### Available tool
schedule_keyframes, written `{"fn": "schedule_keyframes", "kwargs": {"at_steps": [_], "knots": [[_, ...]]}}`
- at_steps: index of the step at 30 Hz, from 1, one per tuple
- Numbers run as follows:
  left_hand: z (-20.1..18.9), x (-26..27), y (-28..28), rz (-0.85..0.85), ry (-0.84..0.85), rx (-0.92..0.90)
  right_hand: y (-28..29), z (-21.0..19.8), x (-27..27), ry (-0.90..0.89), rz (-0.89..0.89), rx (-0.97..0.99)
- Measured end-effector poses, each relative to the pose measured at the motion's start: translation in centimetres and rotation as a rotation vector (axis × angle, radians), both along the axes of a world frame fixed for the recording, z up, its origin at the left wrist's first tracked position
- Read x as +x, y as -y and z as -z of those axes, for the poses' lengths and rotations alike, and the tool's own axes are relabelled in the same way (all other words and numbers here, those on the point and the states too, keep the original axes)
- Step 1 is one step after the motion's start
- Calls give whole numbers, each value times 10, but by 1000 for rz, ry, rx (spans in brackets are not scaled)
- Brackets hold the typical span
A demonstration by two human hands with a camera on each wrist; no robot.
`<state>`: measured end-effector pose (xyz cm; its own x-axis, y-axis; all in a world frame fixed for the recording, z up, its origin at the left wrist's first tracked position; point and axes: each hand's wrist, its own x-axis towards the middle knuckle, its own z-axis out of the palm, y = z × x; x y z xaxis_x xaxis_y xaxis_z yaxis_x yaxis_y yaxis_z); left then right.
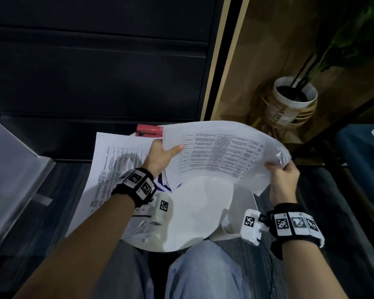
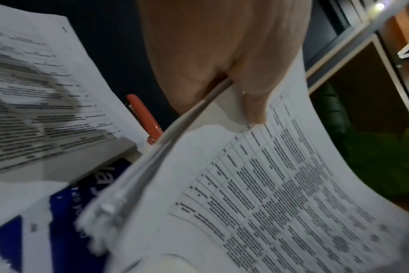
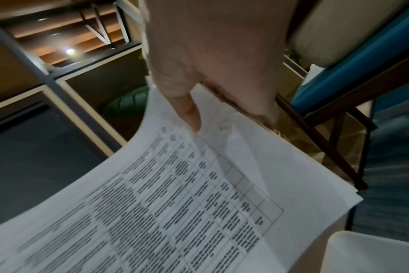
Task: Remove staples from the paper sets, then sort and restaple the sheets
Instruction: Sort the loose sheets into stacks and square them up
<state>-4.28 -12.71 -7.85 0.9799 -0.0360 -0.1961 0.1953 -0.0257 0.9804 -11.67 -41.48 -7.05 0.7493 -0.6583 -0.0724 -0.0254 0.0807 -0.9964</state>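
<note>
Holding a set of printed sheets (image 1: 220, 154) in the air above a round white table (image 1: 194, 214), a seated person gripped it at both ends. The left hand (image 1: 160, 156) pinched the left edge, thumb on top and fingers beneath; the right hand (image 1: 284, 175) pinched the right corner, where the paper looked crumpled. The sheets sagged between the hands. Whether a staple remained at that corner could not be told. To do this step well, it seemed wise to lower the set flat onto the table and square its edges before fastening or prying, as the bowed paper could tear at the creased corner. A red stapler (image 1: 149, 130) lay at the far edge of the table, just behind the raised sheets. More printed pages (image 1: 115, 167) lay spread at the left, partly under the left forearm, crowding the table. A potted plant (image 1: 294, 98) stood on the floor, well apart
</note>
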Motion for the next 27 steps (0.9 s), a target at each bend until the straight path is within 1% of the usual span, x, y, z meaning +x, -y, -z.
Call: {"fn": "schedule_keyframes", "kwargs": {"at_steps": [1,2,3,5,6,7,9,10,12,14,16,18,19,20,21,23,25,27], "knots": [[2,-1,2,-12,-10,25,-1,2,0,-2,19,-42],[2,-2,4,-21,-13,51,-3,-1,-1,2,50,-142],[-5,-4,8,-17,-8,70,-5,-6,-2,4,80,-312],[-30,-8,18,68,75,59,-11,-24,-2,8,74,-715],[-39,-8,23,119,131,59,-16,-35,-1,-6,23,-871],[-51,-9,27,168,180,73,-22,-46,1,-23,-49,-981],[-72,-9,36,250,263,130,-29,-63,9,-87,-176,-1120],[-81,-10,38,296,310,166,-31,-70,12,-128,-201,-1151],[-99,-11,41,356,426,219,-32,-80,16,-157,-185,-1119],[-116,-13,38,332,466,181,-31,-85,17,-111,-172,-1035],[-120,-8,30,177,506,161,-31,-91,15,9,-209,-852],[-113,-1,14,-31,532,152,-30,-97,11,139,-238,-589],[-109,0,6,-105,473,114,-29,-101,8,167,-241,-484],[-105,0,0,-131,386,42,-28,-104,7,186,-242,-404],[-101,-1,-4,-104,291,-33,-27,-106,5,198,-244,-323],[-96,-6,-5,23,179,-130,-28,-105,3,200,-265,-142],[-90,-9,-2,115,121,-112,-34,-96,4,153,-302,-13],[-89,-12,6,92,83,-82,-46,-84,6,94,-336,19]]}}
